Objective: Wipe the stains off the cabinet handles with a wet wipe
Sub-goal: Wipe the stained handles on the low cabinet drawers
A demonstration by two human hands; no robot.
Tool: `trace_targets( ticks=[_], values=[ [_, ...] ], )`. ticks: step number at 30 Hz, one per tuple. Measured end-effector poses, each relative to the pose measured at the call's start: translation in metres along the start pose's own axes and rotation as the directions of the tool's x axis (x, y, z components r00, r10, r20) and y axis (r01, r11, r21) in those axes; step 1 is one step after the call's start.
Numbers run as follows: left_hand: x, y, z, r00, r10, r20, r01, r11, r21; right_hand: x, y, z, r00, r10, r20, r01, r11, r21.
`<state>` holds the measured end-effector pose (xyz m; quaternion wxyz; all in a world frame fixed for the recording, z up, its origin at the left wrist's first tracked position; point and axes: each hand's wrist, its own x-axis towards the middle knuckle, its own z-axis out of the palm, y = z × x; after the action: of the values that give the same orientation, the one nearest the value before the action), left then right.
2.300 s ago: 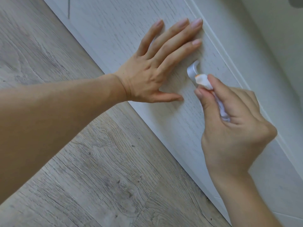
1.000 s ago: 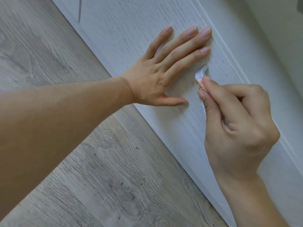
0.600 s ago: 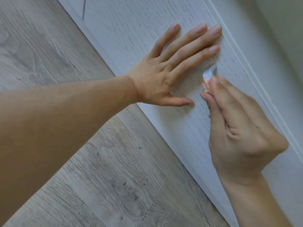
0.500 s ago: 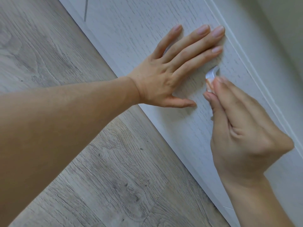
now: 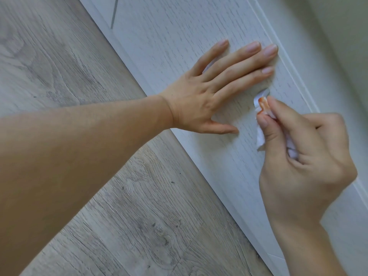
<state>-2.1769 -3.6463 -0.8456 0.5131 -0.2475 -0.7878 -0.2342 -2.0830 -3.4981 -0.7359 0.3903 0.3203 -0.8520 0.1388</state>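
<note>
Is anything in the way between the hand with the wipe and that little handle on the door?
Nothing visible. The right hand pinches the wipe right against the handle. The left hand lies flat on the cabinet door beside it, not between them.

Cabinet handle (image 5: 263, 94) mostly hidden behind wet wipe (image 5: 260, 136) & right hand (image 5: 302, 156) fingers (image 5: 266, 128); only tip visible.

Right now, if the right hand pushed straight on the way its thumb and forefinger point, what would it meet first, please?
Probably the cabinet handle: the right hand pinches the wet wipe with its stained tip right against it, though actual contact is hard to judge.
</note>
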Motion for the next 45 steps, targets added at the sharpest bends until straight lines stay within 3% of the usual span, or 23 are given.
trace_targets(
  ticks=[7, 10, 16, 20, 24, 26, 31, 38, 45],
  values=[
    [0.001, 0.001, -0.001, 1.0, 0.001, -0.008, -0.001, 1.0, 0.021, -0.002, 0.007, 0.002, 0.975, -0.219, 0.031, 0.221, 0.959, -0.177],
    [0.001, 0.001, -0.001, 1.0, -0.003, -0.009, 0.004, 1.0, 0.024, 0.005, 0.005, 0.005, 0.975, -0.224, 0.011, 0.223, 0.965, -0.138],
    [0.002, 0.0, 0.002, 1.0, -0.008, -0.03, 0.009, 0.998, 0.055, 0.002, -0.003, 0.007, 0.999, -0.042, -0.018, 0.04, 0.997, -0.065],
    [0.003, 0.0, 0.002, 0.999, -0.003, -0.037, 0.006, 0.996, 0.089, 0.008, -0.008, 0.012, 1.0, -0.007, -0.009, 0.007, 0.999, -0.053],
    [0.002, -0.002, 0.003, 0.999, -0.02, -0.03, 0.023, 0.993, 0.114, 0.003, -0.01, 0.003, 0.952, 0.294, -0.084, -0.279, 0.948, 0.151],
    [0.002, -0.003, 0.004, 0.997, -0.059, -0.046, 0.064, 0.99, 0.125, 0.002, -0.008, -0.006, 0.931, 0.361, -0.058, -0.34, 0.914, 0.221],
    [0.001, -0.003, 0.01, 0.995, -0.073, -0.064, 0.081, 0.988, 0.132, 0.016, -0.016, 0.006, 0.969, 0.244, -0.023, -0.24, 0.964, 0.116],
    [0.0, -0.004, 0.015, 0.992, -0.069, -0.105, 0.084, 0.986, 0.145, 0.009, -0.012, 0.007, 0.996, -0.031, 0.088, 0.044, 0.988, -0.147],
    [0.0, -0.005, 0.016, 0.991, -0.064, -0.12, 0.081, 0.986, 0.144, 0.025, -0.012, 0.013, 0.992, 0.013, 0.123, 0.001, 0.994, -0.11]
  ],
)
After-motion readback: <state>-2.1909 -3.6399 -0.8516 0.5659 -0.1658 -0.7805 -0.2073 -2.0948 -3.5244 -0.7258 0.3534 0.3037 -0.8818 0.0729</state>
